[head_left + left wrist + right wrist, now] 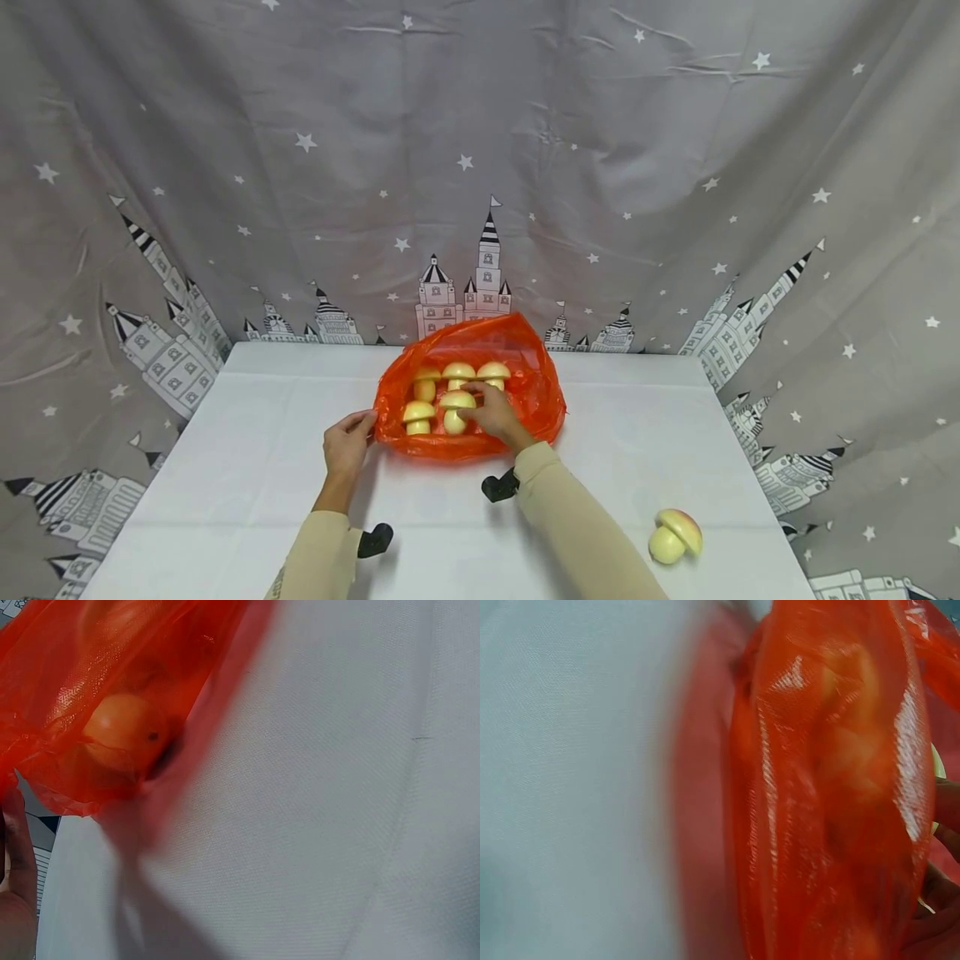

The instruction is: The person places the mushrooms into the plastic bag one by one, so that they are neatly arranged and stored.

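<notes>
An open red plastic bag lies on the white table with several pale yellow toy mushrooms inside. My left hand pinches the left edge of the bag's mouth. Reaching into the bag over its front edge, my right hand holds a toy mushroom upright, thumb and fingers at its right side. Behind it, two more mushrooms stand in a row beside a tilted one; another mushroom is at front left. In the right wrist view, the bag's red film hides most of the right hand.
One more toy mushroom, with a reddish patch on its cap, lies tilted on the white table at the front right. Behind the table hangs a grey curtain printed with stars and castles.
</notes>
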Available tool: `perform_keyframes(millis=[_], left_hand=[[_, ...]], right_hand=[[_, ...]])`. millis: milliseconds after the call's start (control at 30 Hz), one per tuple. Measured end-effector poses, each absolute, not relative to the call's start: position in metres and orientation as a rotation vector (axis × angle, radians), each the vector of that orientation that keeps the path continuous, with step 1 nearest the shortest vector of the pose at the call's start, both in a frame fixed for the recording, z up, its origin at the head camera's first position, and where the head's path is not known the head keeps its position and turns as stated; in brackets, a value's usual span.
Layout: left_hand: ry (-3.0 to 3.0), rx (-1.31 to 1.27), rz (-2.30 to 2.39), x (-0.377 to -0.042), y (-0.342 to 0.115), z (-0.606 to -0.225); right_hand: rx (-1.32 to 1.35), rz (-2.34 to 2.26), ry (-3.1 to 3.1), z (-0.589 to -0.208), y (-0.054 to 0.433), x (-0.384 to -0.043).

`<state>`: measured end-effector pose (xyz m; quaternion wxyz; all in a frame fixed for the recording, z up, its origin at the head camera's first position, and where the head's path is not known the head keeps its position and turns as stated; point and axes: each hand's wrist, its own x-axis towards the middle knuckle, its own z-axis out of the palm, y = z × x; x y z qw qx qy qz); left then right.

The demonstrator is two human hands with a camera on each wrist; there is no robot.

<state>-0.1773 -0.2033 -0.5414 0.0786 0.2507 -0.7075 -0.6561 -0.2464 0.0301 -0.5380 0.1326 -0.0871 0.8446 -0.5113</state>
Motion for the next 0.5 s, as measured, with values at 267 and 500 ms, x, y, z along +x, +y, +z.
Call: perform_keyframes(millis=[267, 500], left_hand=[[-2.115, 0.751, -1.968, -0.178, -0.204, -0.543], [-2.130, 0.756, -1.960, -0.178, -0.202, -0.543]], right_hand=[[-0.236, -1.493, 2.444, -0.545, 0.025, -0.245], [-0.239, -1.452, 2.474, -0.549, 0.021, -0.245]])
